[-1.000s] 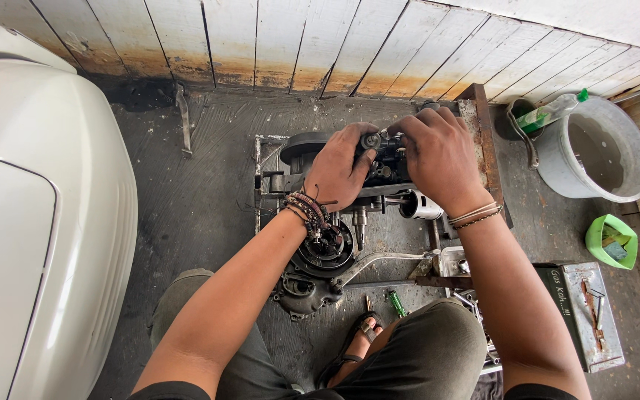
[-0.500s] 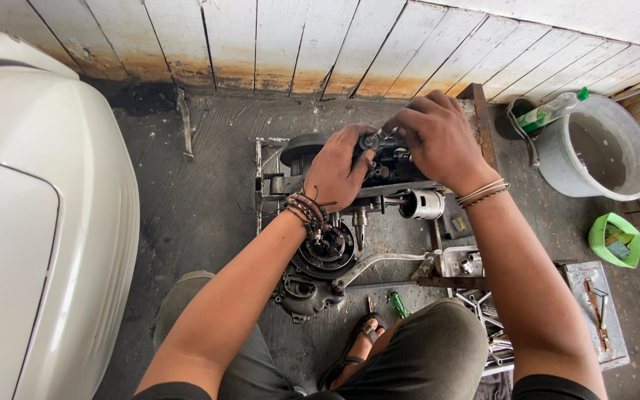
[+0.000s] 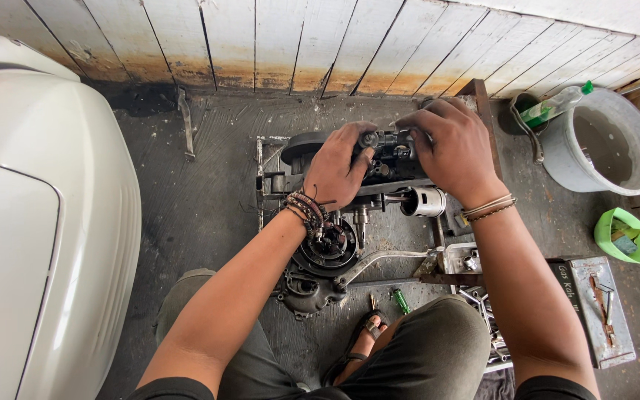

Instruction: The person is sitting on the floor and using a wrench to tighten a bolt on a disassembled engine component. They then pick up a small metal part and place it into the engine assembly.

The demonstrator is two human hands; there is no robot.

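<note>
Floor: grimy grey concrete [image 3: 209, 192], white plank wall [image 3: 298, 37] along the far edge.
Engine: dark engine [image 3: 350, 222] sits on the floor mid-frame, right in front of the person's knees, round flywheel side nearest them.
Left hand: left hand [image 3: 338, 167] clamps down on the engine's top, fingers curled around a dark part, grip closed on it.
Right hand: right hand [image 3: 453, 148] bears on the same top section, fingers bent over it; how firmly they close, I cannot tell.
Piston: silver piston [image 3: 425, 201] pokes out just below the right wrist.
Bucket: grey bucket [image 3: 601, 144] stands well right, bottle [image 3: 553, 107] leaning on its rim.
Scooter: white scooter body [image 3: 31, 222] fills the left.
Tray: metal tray [image 3: 601, 311] lies by the right knee.
</note>
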